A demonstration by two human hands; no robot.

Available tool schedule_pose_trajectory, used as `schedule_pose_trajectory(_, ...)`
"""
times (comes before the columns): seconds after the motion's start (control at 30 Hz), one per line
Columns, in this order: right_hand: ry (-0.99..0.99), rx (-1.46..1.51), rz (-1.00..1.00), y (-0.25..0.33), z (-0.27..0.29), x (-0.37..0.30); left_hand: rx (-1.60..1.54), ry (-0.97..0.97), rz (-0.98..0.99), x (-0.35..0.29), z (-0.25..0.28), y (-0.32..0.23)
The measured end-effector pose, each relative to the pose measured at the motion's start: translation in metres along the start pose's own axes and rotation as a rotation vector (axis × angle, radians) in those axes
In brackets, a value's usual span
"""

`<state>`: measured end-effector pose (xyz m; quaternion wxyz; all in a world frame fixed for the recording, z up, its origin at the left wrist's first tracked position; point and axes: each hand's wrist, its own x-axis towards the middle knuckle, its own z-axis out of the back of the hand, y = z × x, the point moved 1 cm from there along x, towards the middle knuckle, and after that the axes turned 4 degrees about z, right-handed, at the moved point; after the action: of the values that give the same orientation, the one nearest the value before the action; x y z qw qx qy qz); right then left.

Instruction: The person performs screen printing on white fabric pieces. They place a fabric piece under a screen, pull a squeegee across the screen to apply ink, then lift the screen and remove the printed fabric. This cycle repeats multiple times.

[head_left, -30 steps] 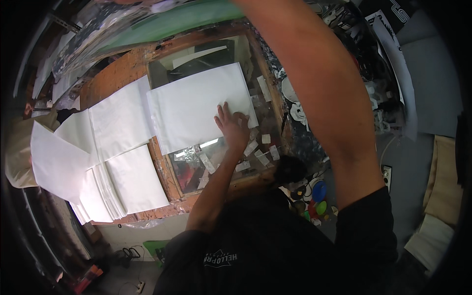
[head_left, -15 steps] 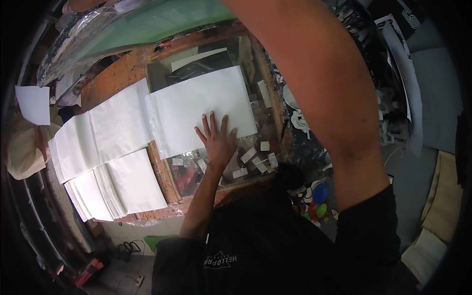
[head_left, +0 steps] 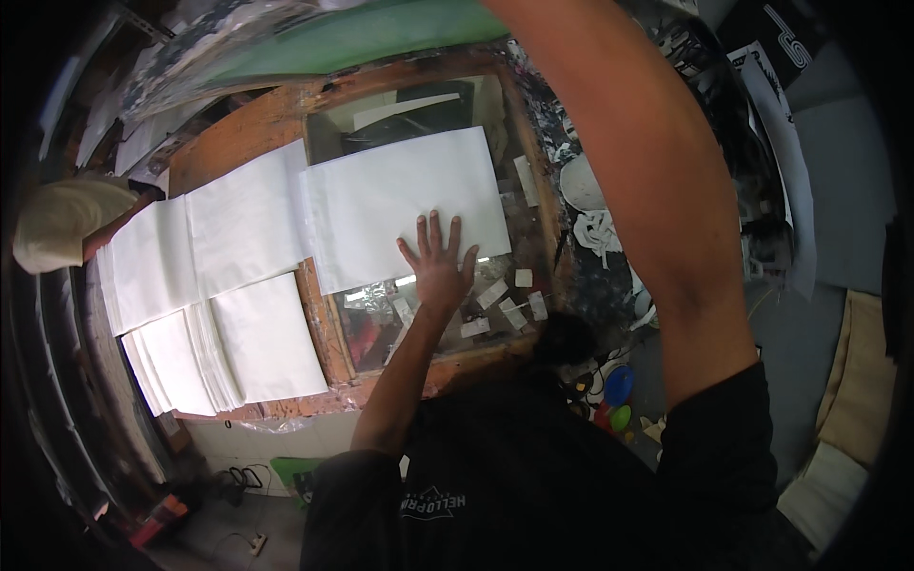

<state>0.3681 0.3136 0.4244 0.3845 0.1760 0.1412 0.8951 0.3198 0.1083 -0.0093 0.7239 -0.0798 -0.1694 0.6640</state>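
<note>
My left hand point(head_left: 442, 271) lies flat with fingers spread on the near edge of a white sheet point(head_left: 405, 205). The sheet covers part of a glass pane point(head_left: 367, 328) set in a wooden tabletop point(head_left: 233, 128). My right arm point(head_left: 638, 162) stretches up and forward past the top edge, so its hand is out of view. Above the far side of the table, a large frame with a green panel point(head_left: 381, 38) stands tilted; its left end is blurred.
Stacks of white sheets point(head_left: 248, 214) overlap on the table's left. There another person's arm in a cream sleeve point(head_left: 67, 224) reaches in, its hand hidden or unclear. Small pale pieces point(head_left: 492, 292) show at the glass. Stained, cluttered things point(head_left: 600, 233) lie to the right.
The loose white sheet near the other person at the left is gone from there, and that person's arm now reaches toward the stacks. The green frame's left end has shifted upward. My left hand stays on its sheet.
</note>
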Motion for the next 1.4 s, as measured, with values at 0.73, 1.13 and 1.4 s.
schedule_pose_trajectory(0.73, 0.046, 0.076, -0.128, -0.069, -0.286, -0.160, -1.992, 0.031, 1.202, -0.110, 0.090, 0.042)
schedule_pose_trajectory(1.13, 0.085, -0.158, -0.108, -0.157, -0.359, -0.052, -1.987, -0.057, 1.522, -0.112, 0.066, 0.045)
schedule_pose_trajectory(1.4, 0.002, -0.206, -0.128, -0.124, -0.372, -0.095, -1.962, 0.044, 1.416, -0.119, 0.069, 0.050)
